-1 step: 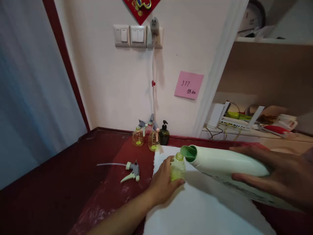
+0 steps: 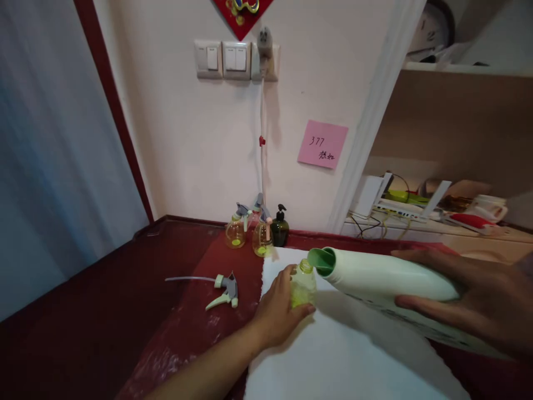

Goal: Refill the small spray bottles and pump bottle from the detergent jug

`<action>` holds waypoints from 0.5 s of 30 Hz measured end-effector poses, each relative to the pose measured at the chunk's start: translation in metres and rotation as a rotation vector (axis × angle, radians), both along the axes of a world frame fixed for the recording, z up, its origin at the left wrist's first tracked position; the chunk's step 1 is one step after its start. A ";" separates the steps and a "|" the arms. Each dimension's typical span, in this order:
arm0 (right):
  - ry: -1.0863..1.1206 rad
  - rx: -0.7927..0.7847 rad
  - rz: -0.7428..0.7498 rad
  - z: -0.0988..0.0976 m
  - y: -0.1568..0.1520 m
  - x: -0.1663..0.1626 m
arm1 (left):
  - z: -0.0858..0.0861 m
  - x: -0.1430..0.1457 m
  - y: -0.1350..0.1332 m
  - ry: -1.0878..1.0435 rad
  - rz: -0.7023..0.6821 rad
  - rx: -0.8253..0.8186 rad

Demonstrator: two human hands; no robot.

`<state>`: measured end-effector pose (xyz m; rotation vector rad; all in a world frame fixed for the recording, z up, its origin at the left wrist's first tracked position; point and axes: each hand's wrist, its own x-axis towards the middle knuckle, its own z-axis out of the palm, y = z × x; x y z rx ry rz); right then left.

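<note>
My left hand [image 2: 275, 314] is wrapped around a small clear bottle [image 2: 302, 286] with yellow-green liquid in its bottom; the bottle stands upright and uncapped on a white sheet [image 2: 333, 350]. My right hand [image 2: 466, 300] grips a large white bottle [image 2: 375, 275] tipped almost flat. Its green spout [image 2: 322, 261] sits just above and beside the small bottle's open mouth. Whether liquid is flowing I cannot tell.
A detached spray trigger with its tube [image 2: 225, 290] lies on the red table [image 2: 104, 333] left of the sheet. Two small spray bottles [image 2: 235, 230] and a dark pump bottle [image 2: 280, 228] stand by the wall. A cluttered shelf [image 2: 416, 222] is at the right.
</note>
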<state>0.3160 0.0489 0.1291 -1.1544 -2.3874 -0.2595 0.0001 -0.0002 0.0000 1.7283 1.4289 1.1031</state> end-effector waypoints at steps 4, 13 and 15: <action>-0.063 0.031 -0.009 -0.004 0.002 0.003 | 0.002 0.001 -0.002 -0.005 0.008 -0.023; -0.244 0.276 0.031 -0.005 0.015 0.012 | 0.001 0.001 0.000 -0.012 -0.001 -0.018; -0.257 0.318 0.038 -0.004 0.015 0.013 | 0.000 0.001 0.001 0.001 0.003 -0.016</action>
